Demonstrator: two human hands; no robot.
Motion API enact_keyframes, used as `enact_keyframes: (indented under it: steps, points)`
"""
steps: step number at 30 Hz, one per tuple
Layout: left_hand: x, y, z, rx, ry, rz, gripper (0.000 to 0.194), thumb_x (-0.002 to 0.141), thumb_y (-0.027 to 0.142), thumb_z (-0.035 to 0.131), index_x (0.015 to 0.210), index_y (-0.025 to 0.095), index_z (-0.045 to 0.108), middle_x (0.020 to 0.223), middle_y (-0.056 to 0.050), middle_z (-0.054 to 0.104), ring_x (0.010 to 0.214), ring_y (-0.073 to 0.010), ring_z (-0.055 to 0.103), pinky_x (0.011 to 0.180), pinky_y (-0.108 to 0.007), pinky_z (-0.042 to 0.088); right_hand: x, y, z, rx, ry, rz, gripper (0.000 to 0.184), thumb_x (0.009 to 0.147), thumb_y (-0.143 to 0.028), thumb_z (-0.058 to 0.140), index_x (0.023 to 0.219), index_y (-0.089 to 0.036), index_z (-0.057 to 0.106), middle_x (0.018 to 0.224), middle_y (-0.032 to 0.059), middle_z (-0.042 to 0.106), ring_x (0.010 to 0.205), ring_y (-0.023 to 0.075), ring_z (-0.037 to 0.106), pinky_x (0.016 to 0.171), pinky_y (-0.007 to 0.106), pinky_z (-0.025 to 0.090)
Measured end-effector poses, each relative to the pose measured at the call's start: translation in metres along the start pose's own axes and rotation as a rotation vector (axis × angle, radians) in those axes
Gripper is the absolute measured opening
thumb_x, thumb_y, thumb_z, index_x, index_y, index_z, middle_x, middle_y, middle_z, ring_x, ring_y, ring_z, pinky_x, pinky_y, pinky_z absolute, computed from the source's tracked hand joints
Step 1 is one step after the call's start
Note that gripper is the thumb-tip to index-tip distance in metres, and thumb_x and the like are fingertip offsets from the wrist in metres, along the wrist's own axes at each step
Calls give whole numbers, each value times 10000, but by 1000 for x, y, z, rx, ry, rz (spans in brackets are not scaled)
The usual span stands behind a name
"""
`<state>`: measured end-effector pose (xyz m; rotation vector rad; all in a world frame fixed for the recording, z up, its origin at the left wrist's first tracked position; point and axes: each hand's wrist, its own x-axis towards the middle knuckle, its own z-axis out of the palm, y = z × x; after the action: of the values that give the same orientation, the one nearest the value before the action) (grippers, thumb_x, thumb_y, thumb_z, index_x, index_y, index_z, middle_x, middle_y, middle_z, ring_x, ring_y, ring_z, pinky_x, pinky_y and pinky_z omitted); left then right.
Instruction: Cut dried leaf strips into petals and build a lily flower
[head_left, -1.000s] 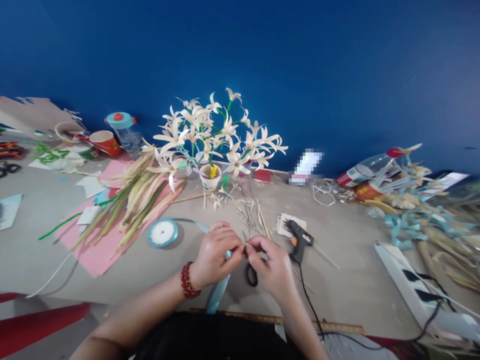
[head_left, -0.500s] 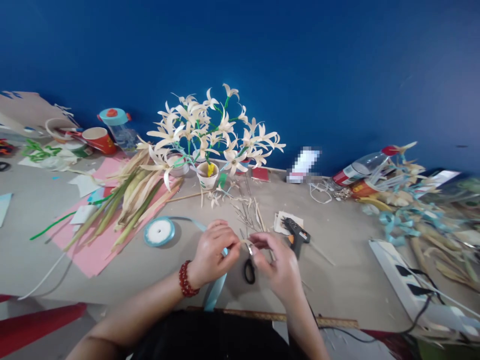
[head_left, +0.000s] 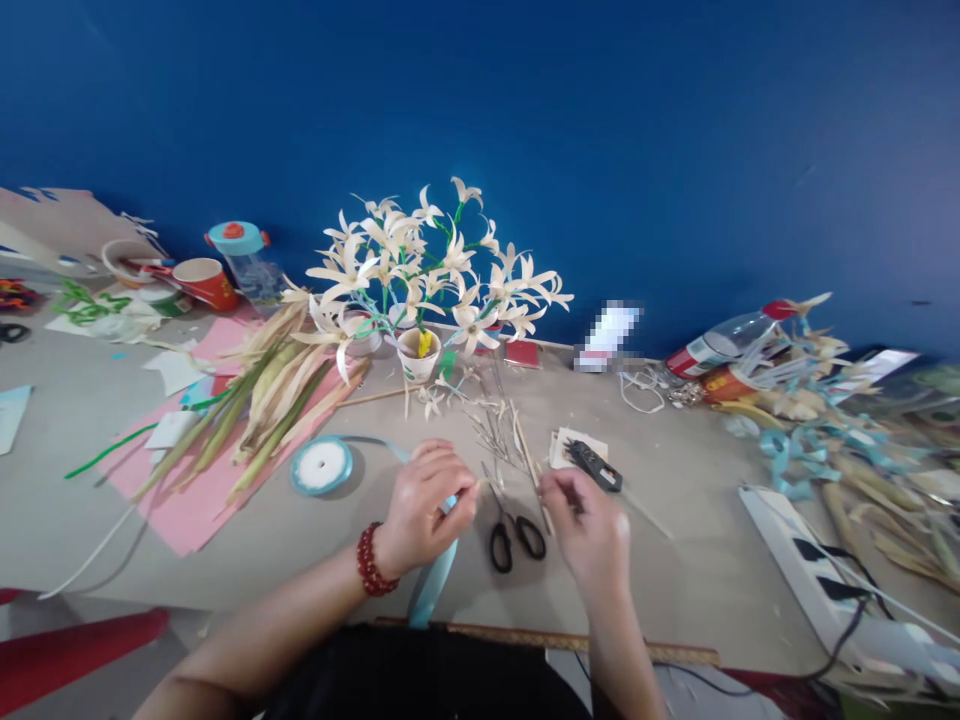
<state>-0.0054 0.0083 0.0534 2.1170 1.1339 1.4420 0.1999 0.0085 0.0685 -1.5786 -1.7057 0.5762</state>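
My left hand (head_left: pixel 431 505), with a red bead bracelet on its wrist, is closed in a pinch on a small pale strip (head_left: pixel 484 484). Light blue ribbon (head_left: pixel 433 585) runs from its spool (head_left: pixel 321 466) behind this hand and comes out below it. Off to the right, my right hand (head_left: pixel 592 525) has its fingertips pressed together; whatever they hold is too small or hidden to make out. Between the hands lie black-handled scissors (head_left: pixel 516 540), blades pointing away. Thin sticks (head_left: pixel 529 455) lie just past the right fingertips.
White husk flowers (head_left: pixel 442 260) stand in a paper cup (head_left: pixel 418 358) at the back. A glue gun (head_left: pixel 594 465) lies beyond my right hand. Corn husks (head_left: pixel 274 410) rest on pink paper (head_left: pixel 176 510) at left. At right are a power strip (head_left: pixel 784 560) and a plastic bottle (head_left: pixel 720 340).
My right hand has moved right, away from the left hand, and its fingers have drawn together. Both scissor handles now show. My left hand has hardly moved.
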Motion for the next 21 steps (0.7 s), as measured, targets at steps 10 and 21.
enact_keyframes:
  steps: [10, 21]
  points:
    - [-5, -6, -3, 129, 13, 233, 257, 871, 141, 546, 1089, 238, 641, 880, -32, 735, 755, -160, 642, 1002, -475, 413, -17, -24, 16, 791, -407, 223, 235, 876, -414, 611, 803, -192, 583, 673, 11, 622, 559, 144, 599, 527, 264, 533]
    - [3, 2, -3, -726, -285, -422, 251, 923, 357, 538, 771, 161, 578, 671, -9, 556, 730, -161, 576, 767, -313, 478, -14, -24, 3, 706, -453, 161, 163, 877, -322, 570, 812, -184, 627, 692, 15, 645, 590, 153, 617, 580, 270, 515]
